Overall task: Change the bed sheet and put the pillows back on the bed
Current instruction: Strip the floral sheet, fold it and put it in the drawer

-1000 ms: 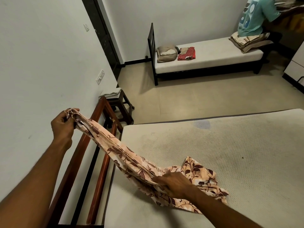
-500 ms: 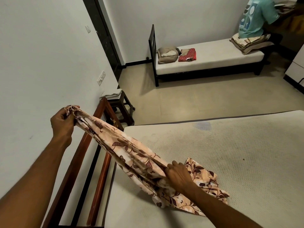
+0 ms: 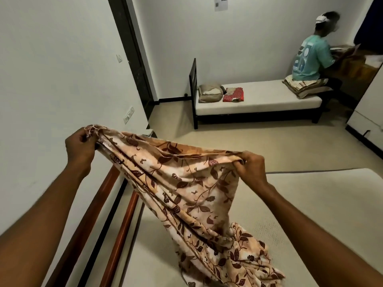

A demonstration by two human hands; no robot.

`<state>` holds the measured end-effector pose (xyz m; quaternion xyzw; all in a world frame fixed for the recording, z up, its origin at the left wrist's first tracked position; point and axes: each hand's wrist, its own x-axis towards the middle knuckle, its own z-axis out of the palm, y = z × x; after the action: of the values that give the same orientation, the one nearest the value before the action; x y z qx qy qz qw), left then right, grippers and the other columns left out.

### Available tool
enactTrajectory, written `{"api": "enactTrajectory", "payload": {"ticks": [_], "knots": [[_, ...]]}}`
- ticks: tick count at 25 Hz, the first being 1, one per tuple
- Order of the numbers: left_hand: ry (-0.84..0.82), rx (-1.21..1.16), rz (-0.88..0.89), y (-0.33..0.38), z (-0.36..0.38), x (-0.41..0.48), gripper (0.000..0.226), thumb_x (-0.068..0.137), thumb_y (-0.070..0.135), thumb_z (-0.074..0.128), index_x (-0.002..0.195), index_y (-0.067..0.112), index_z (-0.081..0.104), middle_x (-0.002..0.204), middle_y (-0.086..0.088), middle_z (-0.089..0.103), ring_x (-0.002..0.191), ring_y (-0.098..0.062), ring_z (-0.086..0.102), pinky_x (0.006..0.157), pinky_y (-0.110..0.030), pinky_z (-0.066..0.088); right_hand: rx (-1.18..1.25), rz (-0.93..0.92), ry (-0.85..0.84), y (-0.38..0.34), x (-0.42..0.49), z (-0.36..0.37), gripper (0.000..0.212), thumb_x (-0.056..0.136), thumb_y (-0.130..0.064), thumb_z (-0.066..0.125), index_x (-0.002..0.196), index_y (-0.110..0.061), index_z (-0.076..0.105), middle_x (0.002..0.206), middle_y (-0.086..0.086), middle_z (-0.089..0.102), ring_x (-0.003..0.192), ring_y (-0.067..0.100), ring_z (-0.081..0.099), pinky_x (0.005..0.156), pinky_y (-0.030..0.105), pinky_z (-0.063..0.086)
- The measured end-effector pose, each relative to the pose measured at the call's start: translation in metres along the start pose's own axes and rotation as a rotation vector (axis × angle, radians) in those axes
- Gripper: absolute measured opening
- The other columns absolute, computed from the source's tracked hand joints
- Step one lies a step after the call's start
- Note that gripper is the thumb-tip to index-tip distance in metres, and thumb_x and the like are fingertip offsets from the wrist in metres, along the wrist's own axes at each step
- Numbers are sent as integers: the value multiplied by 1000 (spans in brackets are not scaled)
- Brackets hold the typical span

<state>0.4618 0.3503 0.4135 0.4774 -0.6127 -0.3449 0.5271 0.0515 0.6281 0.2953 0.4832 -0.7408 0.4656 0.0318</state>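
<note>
- Bare white walls and a pale floor surround two beds; the near mattress point(image 3: 310, 204) in front of you is uncovered, with a wooden bed rail point(image 3: 122, 220) along its left edge.
- Your left fingers point(image 3: 89, 137) are curled tight and pinch the frayed corner of the floral sheet point(image 3: 186, 187); your left hand point(image 3: 79, 149) is raised beyond the mattress's left edge, above the rail.
- Your right fingers point(image 3: 242, 160) are curled round a bunch of the same top hem, with your right hand point(image 3: 251, 167) raised above the mattress toward its far edge.
- Between the two grips the hem is stretched fairly taut. Below it the cloth hangs in folds, and its lower end lies heaped on the mattress toward the near edge.
- Judging by the drape, the sheet is light, thin and limp. It will hold no shape and will sag wherever you let go, and the frayed corner may shed threads if tugged hard.
- Hem and corners look like your best holds. Walk your fingers along the edge to find the next corner rather than grabbing the middle.
- Farther out, a second bed point(image 3: 259, 100) stands by the far wall. It carries a pillow point(image 3: 210, 93) and a folded red cloth point(image 3: 234, 94) at its head end. A stack of folded linen point(image 3: 304, 85) lies at the other end, where another person point(image 3: 308, 59) sits facing away.
</note>
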Motion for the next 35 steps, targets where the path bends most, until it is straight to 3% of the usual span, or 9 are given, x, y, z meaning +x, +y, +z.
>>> {"api": "enactTrajectory", "payload": {"ticks": [4, 8, 10, 12, 18, 22, 26, 30, 35], "knots": [[24, -77, 49, 44, 11, 34, 22, 99, 14, 66, 119, 16, 76, 110, -5, 75, 97, -19, 69, 88, -43, 62, 161, 20, 53, -38, 61, -45, 29, 84, -31, 85, 71, -17, 64, 65, 0, 65, 56, 9, 58, 47, 27, 45], [83, -144, 103, 92, 17, 73, 15, 97, 25, 70, 109, 20, 78, 105, -2, 76, 90, -14, 67, 84, -41, 61, 271, 61, -2, -63, 123, -108, 22, 91, -21, 80, 97, -17, 59, 87, -4, 65, 73, 4, 59, 57, 18, 48], [74, -110, 151, 112, 21, 87, 7, 94, 25, 71, 97, 26, 78, 103, 0, 75, 90, -13, 66, 86, -40, 59, 205, 103, -75, -67, 153, -129, 20, 98, -22, 71, 109, -15, 56, 97, 1, 68, 84, 12, 63, 69, 27, 55], [61, -34, 199, 131, 28, 93, 14, 92, 21, 69, 84, 31, 74, 100, 2, 73, 89, -12, 64, 84, -35, 56, 70, 174, -184, -72, 176, -144, 18, 105, -26, 58, 98, -10, 61, 92, 9, 65, 85, 22, 60, 72, 37, 49], [5, -27, 216, 179, 52, 93, 7, 96, 13, 68, 96, 17, 74, 83, -6, 69, 52, -19, 61, 40, -22, 42, 292, 387, -328, -127, 187, -199, 46, 104, -54, 53, 96, -11, 67, 75, 15, 70, 64, 30, 67, 58, 30, 60], [-79, -108, 240, 220, 56, 101, 11, 100, 19, 68, 109, 16, 74, 91, -9, 74, 50, -22, 72, 37, -24, 49, -70, 275, -471, -165, 196, -255, 60, 87, -62, 70, 104, -5, 74, 94, 17, 79, 88, 39, 77, 87, 51, 62], [-160, -192, 256, 275, 74, 112, 19, 103, 23, 65, 121, 17, 71, 100, -8, 75, 56, -27, 75, 40, -29, 56, -344, 220, -260, -202, 225, -312, 41, 88, -49, 77, 91, -9, 75, 89, 19, 77, 86, 40, 73, 83, 51, 59], [-228, -383, 169, 324, 108, 119, 18, 105, 22, 62, 122, 18, 68, 101, -6, 74, 55, -17, 74, 39, -22, 51, -393, 164, 59, -212, 246, -349, 25, 101, -33, 65, 92, -10, 70, 96, 21, 71, 76, 28, 62, 63, 36, 50], [-331, -428, 210, 381, 138, 115, 9, 105, 17, 63, 109, 11, 68, 106, -19, 73, 64, -34, 77, 42, -29, 58, -712, 186, 314, -220, 244, -389, 35, 96, -54, 65, 89, -20, 73, 78, 10, 66, 73, 28, 61, 64, 38, 46]]}}
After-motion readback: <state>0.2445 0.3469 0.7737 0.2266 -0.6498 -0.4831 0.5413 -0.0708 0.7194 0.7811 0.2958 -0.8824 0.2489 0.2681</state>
